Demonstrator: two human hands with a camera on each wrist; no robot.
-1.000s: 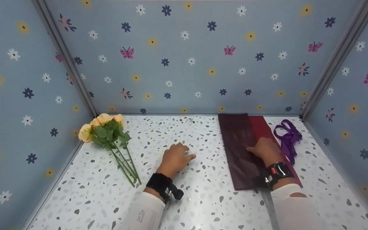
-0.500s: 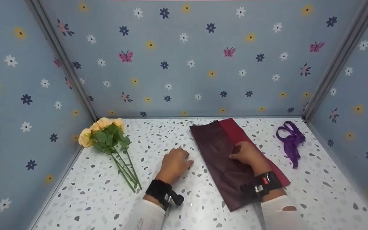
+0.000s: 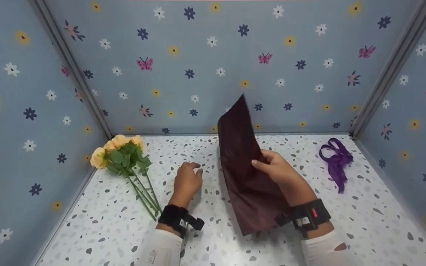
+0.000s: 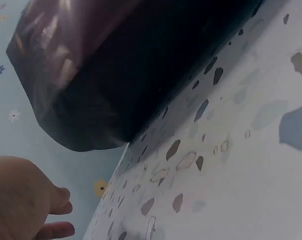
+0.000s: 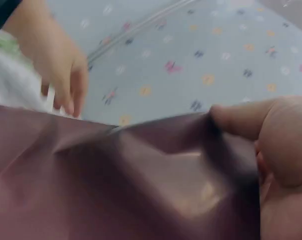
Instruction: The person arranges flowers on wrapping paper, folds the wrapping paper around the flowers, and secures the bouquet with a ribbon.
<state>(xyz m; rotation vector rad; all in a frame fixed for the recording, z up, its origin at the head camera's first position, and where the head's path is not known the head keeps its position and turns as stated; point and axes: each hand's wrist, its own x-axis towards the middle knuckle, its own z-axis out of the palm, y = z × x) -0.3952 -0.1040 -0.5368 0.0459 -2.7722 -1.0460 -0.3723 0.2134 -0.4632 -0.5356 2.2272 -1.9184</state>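
One hand did all the holding: your right hand (image 3: 279,171) pinched the dark sheet (image 3: 237,155) at its right edge, while your left hand (image 3: 187,181), fingers loosely curled, held nothing. The sheet stood raised and bowed over the middle of the speckled table (image 3: 198,147), between your hands; whether its lowest corner touched the surface, the views did not settle. With a single pinch on something apparently so thin and limp, its far end seemed liable to flop or crease, since nothing steadied it. A wide swing to your left might also have brushed the roses (image 3: 122,155), though they lay well apart from it.

A second earlier, the sheet lay flat at your right, close to the purple ribbon (image 3: 335,162), with a red strip showing along one side. Now it was lifted and nearer the middle, and no clear red showed. Your left hand had shifted a little toward the roses; roses and ribbon lay much as before.
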